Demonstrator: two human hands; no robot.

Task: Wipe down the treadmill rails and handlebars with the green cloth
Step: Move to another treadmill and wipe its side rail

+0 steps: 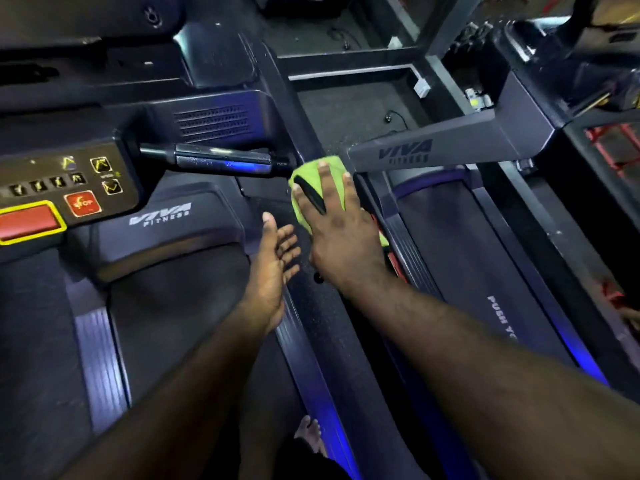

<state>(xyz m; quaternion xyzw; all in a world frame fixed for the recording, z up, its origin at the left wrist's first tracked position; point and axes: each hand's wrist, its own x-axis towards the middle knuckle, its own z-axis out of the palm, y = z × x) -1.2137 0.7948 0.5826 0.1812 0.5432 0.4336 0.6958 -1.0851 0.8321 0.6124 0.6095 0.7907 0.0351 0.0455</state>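
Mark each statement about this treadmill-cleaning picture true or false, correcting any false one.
1. The right hand presses the green cloth with straight fingers. True.
2. The left hand grips a spray bottle. False: the left hand is open and holds nothing.
3. The stop button on the console is green. False: the stop button is red.
4. The motor cover reads VIVA FITNESS. True.
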